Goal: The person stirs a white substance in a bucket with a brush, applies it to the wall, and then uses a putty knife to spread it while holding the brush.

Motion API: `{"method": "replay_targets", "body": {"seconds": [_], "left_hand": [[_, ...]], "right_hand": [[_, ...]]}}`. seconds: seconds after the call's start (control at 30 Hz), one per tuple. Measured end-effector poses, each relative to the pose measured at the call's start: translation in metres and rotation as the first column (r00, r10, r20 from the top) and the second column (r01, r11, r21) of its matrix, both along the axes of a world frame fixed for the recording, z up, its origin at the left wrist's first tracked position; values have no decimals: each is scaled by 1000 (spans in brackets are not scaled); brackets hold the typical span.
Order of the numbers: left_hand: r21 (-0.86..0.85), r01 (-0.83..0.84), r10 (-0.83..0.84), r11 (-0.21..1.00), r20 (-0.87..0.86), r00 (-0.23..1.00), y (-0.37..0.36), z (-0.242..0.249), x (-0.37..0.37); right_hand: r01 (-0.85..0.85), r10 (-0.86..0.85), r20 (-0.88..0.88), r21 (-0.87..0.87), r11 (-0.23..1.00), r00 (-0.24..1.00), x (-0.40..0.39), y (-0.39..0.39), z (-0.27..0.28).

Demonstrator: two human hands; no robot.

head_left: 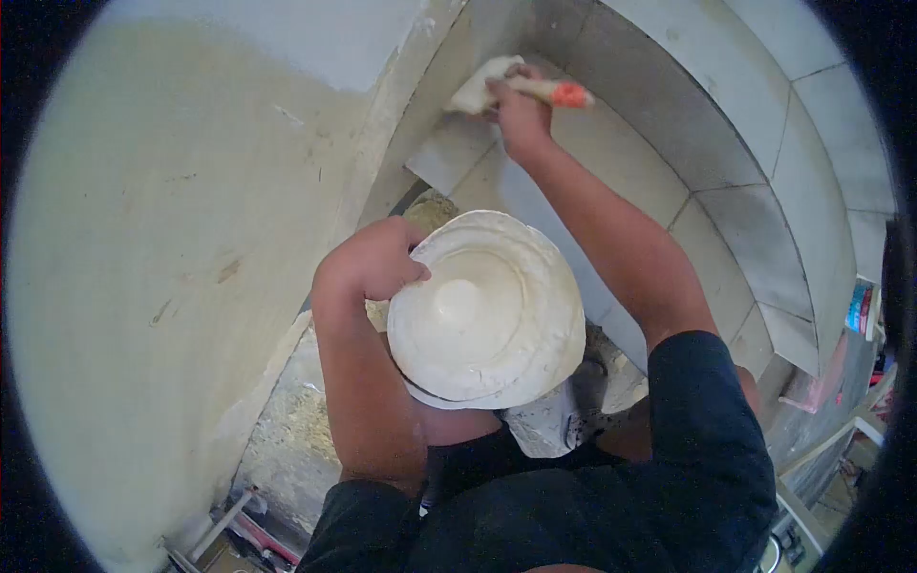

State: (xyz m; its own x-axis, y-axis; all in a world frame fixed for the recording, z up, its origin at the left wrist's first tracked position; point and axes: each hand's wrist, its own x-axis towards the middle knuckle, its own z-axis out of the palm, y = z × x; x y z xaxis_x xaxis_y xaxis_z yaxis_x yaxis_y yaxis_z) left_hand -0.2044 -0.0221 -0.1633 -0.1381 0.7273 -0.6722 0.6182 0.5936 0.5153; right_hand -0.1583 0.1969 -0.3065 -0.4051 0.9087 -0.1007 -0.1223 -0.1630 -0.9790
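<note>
My right hand point(522, 113) is closed around a wide paintbrush point(487, 84) with a pale handle that ends in orange. Its cream head points left, right at the foot of the plastered wall point(396, 134) beside the tiles. Nearer to my body, my left hand point(377, 263) grips the left rim of a round white bucket point(554, 315), fingers curled over the edge. Inside the bucket a cream-white coating point(457, 301) shows, with a small raised mound in it. The bucket's lower part is hidden beneath its wide rim.
Grey tiled steps point(755, 229) curve around on the right. Rough bare concrete point(287, 439) lies along the wall at lower left. A metal frame point(224, 525) and red tool parts are at the bottom left; a pale frame point(841, 435) stands at the right edge.
</note>
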Motion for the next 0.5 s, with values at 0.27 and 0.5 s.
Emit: {"method": "replay_targets", "body": {"seconds": [0.27, 0.5], "left_hand": [[62, 93, -97, 994, 63, 993, 4, 0, 7], [51, 172, -177, 984, 114, 978, 5, -7, 20]], "right_hand": [[-42, 7, -266, -128, 991, 964, 36, -6, 44], [-129, 110, -171, -102, 986, 979, 6, -2, 37]]}}
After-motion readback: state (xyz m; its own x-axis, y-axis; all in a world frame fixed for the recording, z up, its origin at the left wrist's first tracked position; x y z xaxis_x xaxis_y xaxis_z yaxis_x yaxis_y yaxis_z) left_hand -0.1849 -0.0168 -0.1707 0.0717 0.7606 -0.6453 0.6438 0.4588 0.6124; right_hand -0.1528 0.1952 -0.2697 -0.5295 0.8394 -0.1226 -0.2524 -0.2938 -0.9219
